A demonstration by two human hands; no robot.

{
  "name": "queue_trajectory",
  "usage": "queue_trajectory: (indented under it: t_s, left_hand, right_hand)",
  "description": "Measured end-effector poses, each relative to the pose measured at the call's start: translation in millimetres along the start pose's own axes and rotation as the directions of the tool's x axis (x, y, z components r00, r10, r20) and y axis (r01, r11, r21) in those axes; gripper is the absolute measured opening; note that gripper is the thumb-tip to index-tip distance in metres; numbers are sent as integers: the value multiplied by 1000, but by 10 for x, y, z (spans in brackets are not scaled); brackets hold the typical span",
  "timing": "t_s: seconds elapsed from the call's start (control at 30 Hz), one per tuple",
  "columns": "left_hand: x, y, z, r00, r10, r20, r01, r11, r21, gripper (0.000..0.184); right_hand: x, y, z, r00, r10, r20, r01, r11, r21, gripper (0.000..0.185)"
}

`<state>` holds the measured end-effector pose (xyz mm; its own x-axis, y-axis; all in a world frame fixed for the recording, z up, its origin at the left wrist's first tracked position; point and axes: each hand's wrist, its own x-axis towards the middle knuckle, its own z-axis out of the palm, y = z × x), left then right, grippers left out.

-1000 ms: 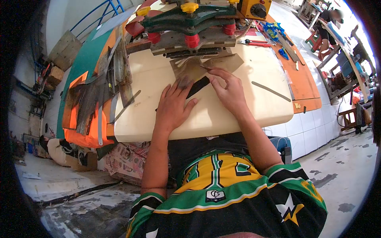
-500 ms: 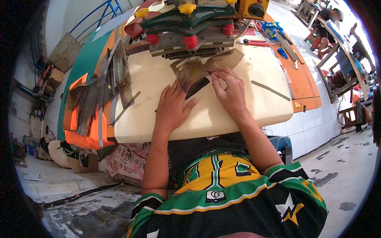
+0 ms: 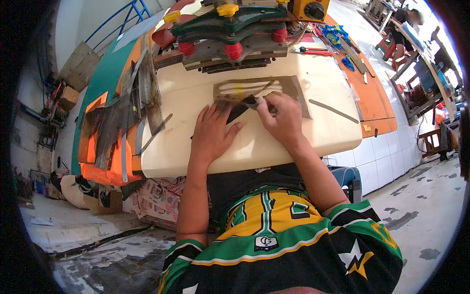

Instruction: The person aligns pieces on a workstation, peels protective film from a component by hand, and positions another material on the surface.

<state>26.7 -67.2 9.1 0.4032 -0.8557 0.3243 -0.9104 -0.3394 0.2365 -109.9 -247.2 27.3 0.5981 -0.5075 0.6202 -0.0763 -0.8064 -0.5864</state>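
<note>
A brownish sheet point(image 3: 297, 88) with pale stripes and a yellow mark lies on the cream worktop point(image 3: 186, 83). In front of it is a dark thin piece point(image 3: 238, 113), its far end curled up. My left hand point(image 3: 213, 128) rests flat, fingers stretched and thumb apart, the fingertips on the near left of the sheet and the dark piece. My right hand point(image 3: 284, 115) is closed in a pinch on the lifted end of the dark piece. What that piece is made of cannot be made out.
A green press head point(image 3: 230, 30) with red knobs overhangs the back. Dark strips point(image 3: 110, 130) pile up at the left over orange material. A thin grey strip point(image 3: 334, 111) lies right. Red-handled pliers point(image 3: 313, 51) and blue wrapping point(image 3: 335, 36) lie farther back. A person point(image 3: 402, 36) sits far right.
The brown sheet, folded and lifted half a second ago, now lies spread out with its stripes showing. My right hand has moved slightly nearer and holds the dark piece's end. My left hand stays put.
</note>
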Motion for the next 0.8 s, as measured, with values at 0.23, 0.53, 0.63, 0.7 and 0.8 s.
queue_trajectory:
  t_s: [0.23,0.53,0.63,0.7,0.8]
  left_hand:
    - [-38,-18,-6,998,-38,-44,35,997,-63,71]
    - [60,50,-125,995,-76,68,84,988,-128,68]
    - [-23,-37,-23,991,25,-133,-49,982,-183,68]
    - [-50,-23,7,991,0,-133,-23,986,-167,67]
    - [-53,-63,35,990,-18,-142,-4,988,-152,67]
  right_hand:
    - [-43,-180,-90,977,-179,113,173,983,58,23]
    - [-232,-382,-388,897,-282,341,171,931,323,18]
    - [-156,-161,-504,899,-5,438,-148,938,314,20]
    - [-90,-5,-467,940,1,341,-87,967,238,19]
    - [-53,136,-408,974,-37,224,23,998,64,17]
